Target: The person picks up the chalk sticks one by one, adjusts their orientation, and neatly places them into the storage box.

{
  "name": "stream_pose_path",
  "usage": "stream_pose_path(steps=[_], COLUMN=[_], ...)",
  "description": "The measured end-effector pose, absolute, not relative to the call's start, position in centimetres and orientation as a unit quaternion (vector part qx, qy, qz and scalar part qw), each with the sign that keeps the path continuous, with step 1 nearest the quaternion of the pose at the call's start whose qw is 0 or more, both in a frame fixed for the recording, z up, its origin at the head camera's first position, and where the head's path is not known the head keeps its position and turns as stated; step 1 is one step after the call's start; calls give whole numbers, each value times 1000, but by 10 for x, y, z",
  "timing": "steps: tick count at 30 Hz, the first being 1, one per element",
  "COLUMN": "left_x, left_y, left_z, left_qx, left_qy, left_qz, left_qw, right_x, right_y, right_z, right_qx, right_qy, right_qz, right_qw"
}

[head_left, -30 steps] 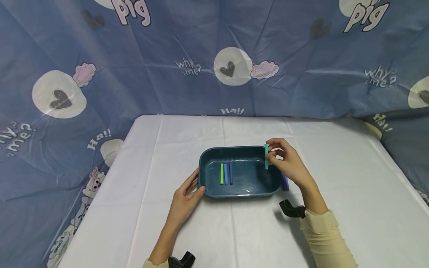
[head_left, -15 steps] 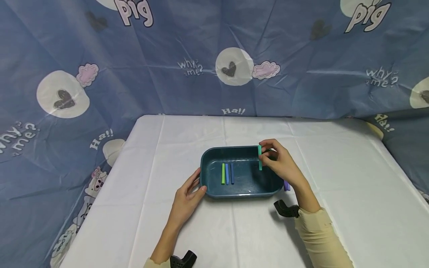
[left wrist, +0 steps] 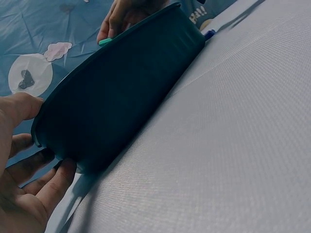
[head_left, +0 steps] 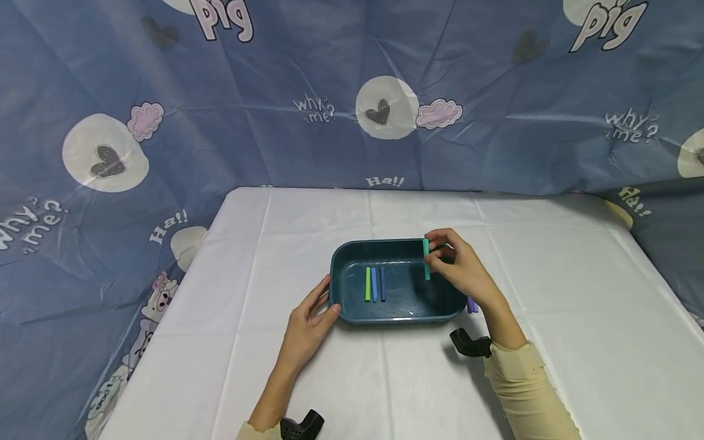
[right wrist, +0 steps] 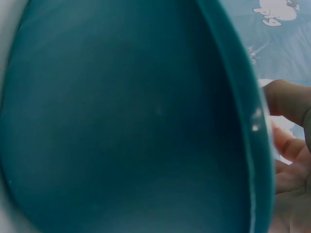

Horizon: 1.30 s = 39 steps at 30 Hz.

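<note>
Right hand (head_left: 459, 266) | pinches mint-green stick (head_left: 426, 260) | now farther left over tray (head_left: 409, 296)

home-like setting: cartoon-print cloth (head_left: 264, 67) behind white-draped table (head_left: 583, 256)

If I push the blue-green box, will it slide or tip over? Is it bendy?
The box would probably slide rather than tip, because it's wide and low and sits flat on the white cloth. It's likely stiff: no dent shows where the left hand touches it. Its inside may feel slippery, since it looks shiny.
</note>
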<state>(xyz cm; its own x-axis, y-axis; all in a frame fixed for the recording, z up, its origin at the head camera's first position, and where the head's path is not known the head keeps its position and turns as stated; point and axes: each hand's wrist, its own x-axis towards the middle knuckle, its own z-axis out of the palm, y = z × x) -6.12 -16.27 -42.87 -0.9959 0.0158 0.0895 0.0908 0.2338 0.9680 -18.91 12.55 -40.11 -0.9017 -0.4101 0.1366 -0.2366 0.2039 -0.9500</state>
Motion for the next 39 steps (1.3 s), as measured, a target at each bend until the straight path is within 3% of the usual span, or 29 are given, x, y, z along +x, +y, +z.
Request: stream_pose_path(steps=[13,22,39], left_x=[-61,-62,-61], left_y=[-163,-162,-162], left_z=[-430,-428,-428], left_qx=[-32,-29,-26], left_qy=[-784,-789,-785], left_qz=[-619,-613,-619], left_qw=[28,28,24], right_x=[-177,-187,-179], right_y=[115,117,106], right_z=[-382,-403,-396], right_qx=[-226,-233,-224], right_qy=[767,769,777], right_qz=[-595,-591,-580], right_qw=[83,72,96])
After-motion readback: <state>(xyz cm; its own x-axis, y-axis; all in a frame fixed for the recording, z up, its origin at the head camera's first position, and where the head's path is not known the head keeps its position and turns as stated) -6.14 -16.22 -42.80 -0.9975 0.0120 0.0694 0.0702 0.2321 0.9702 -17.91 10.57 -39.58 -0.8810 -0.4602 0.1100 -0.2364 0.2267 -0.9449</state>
